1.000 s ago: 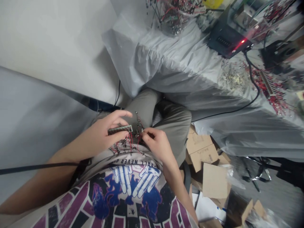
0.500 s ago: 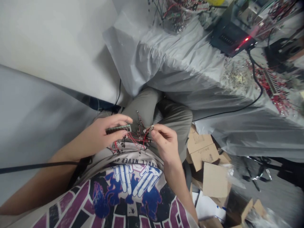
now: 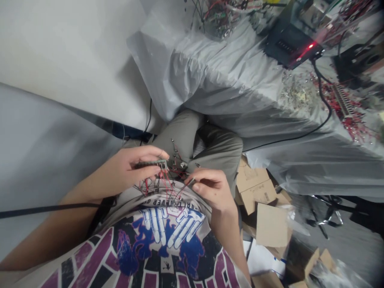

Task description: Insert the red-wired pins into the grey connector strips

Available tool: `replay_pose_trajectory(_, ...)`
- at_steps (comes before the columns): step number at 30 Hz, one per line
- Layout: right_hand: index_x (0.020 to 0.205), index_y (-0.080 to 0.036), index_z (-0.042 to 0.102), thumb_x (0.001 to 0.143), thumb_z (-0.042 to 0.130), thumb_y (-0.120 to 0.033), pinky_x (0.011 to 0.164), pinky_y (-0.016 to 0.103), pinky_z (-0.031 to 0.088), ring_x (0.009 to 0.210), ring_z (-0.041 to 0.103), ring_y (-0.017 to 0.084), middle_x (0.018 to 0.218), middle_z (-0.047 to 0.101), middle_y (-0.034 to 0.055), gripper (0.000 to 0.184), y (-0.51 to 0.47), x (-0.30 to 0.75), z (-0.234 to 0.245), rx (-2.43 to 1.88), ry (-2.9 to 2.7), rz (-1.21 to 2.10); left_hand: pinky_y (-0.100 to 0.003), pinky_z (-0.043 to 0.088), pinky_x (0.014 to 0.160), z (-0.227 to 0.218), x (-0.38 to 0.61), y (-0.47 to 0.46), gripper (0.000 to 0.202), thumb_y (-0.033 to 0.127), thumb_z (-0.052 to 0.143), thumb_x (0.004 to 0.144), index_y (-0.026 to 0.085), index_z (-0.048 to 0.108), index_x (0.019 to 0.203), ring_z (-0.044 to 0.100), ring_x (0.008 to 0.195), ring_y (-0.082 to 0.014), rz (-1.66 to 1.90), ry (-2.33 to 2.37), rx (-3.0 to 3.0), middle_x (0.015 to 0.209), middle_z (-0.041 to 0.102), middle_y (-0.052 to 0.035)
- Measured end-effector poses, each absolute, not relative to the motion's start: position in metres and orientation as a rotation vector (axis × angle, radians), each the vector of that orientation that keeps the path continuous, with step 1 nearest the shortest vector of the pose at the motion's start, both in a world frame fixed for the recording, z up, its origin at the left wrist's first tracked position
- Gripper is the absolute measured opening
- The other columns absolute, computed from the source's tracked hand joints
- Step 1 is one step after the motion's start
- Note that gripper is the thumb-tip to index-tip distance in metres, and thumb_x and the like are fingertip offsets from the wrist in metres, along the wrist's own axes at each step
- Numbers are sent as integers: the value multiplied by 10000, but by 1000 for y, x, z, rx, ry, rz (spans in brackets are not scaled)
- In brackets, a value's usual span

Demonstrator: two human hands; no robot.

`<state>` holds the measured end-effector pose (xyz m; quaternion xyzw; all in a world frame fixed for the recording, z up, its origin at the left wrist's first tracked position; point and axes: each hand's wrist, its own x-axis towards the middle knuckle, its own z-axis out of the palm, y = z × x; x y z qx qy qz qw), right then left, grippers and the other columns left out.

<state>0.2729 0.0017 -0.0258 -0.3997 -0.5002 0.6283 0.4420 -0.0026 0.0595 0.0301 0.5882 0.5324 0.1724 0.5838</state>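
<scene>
My left hand (image 3: 132,168) grips a narrow green circuit board (image 3: 157,163) between thumb and fingers, with a row of metal pins or slots at its exposed end. Thin red and black wires (image 3: 168,182) with small parts at their ends hang from it over my lap and shirt. To the right, my right hand (image 3: 211,186) is closed in a pinch on a thin wire (image 3: 189,183); its tip is too small to make out. More dark leads (image 3: 175,150) with small parts stick out beyond the board, over my trousers (image 3: 183,126).
A table under a grey plastic sheet (image 3: 210,72) runs along the upper right. On it stand a dark box with a red light (image 3: 289,42), a black cable (image 3: 327,104) and a heap of red wires (image 3: 354,124). Cardboard boxes (image 3: 255,184) lie on the floor at right.
My right hand has moved down towards my shirt, drawing a wire with it. The board in my left hand has tilted slightly, and the red wires below it hang differently.
</scene>
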Motion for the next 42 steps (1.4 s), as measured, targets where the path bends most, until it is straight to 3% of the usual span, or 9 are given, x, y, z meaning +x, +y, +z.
replay_pose_trajectory(5,839,-277,859,793,906,-455,552,301,356,554,413,116,716,687,15,190,2,272,-32,-999,-855,1565,-308,617,950,29,-11,63,292,402,734,906,336,805,1181,805,1048,-249,451,1307,1442,1160,841,-4)
replay_pose_trajectory(9,764,-225,755,773,909,-435,488,248,239,522,186,75,585,424,-71,260,10,261,-37,-912,-541,1618,-305,604,908,26,-18,66,347,437,705,928,286,778,1231,792,1010,-229,436,1359,1495,1171,832,-15)
replay_pose_trajectory(15,768,-209,641,808,862,-330,477,198,271,567,120,83,685,291,-83,255,19,256,-35,-791,-201,1681,-312,586,859,28,-26,71,416,502,685,940,284,727,1292,771,1035,-225,390,1440,1460,1248,804,2)
replay_pose_trajectory(18,773,-212,653,838,835,-365,496,221,262,578,140,95,681,293,-77,246,19,258,-36,-869,-285,1663,-313,560,930,29,-28,72,399,478,681,973,290,707,1324,756,1069,-212,395,1472,1434,1200,812,15)
replay_pose_trajectory(22,778,-192,689,872,808,-424,534,261,209,585,230,98,646,363,-65,277,22,253,-51,-1208,-593,1644,-304,547,921,31,-28,71,398,467,687,983,277,702,1333,735,923,-171,415,1478,1415,1143,811,20)
replay_pose_trajectory(26,811,-192,746,932,694,-468,648,273,335,661,439,131,696,568,-19,306,28,243,-69,-1603,-1193,1462,-310,543,920,36,-26,71,396,439,677,992,261,692,1346,734,928,-179,405,1490,1402,1138,810,9)
replay_pose_trajectory(29,825,-211,779,990,616,-451,690,291,346,689,504,155,700,628,-6,334,31,239,-75,-1739,-1544,1324,-323,540,942,39,-25,71,397,435,672,994,256,689,1348,737,954,-190,392,1491,1415,1154,809,1)
replay_pose_trajectory(34,1048,-218,831,968,669,-422,711,285,408,713,616,172,776,742,5,273,33,246,-79,-1772,-1575,1279,-319,548,898,37,-25,71,418,442,670,981,257,682,1355,737,931,-192,392,1493,1423,1170,807,-8)
replay_pose_trajectory(42,1075,-216,825,1047,652,-375,739,287,485,776,652,159,942,790,28,237,17,251,-22,-1634,-1494,923,-290,547,877,53,-6,70,415,419,680,968,270,660,1355,771,951,-202,265,1400,1442,1069,831,25)
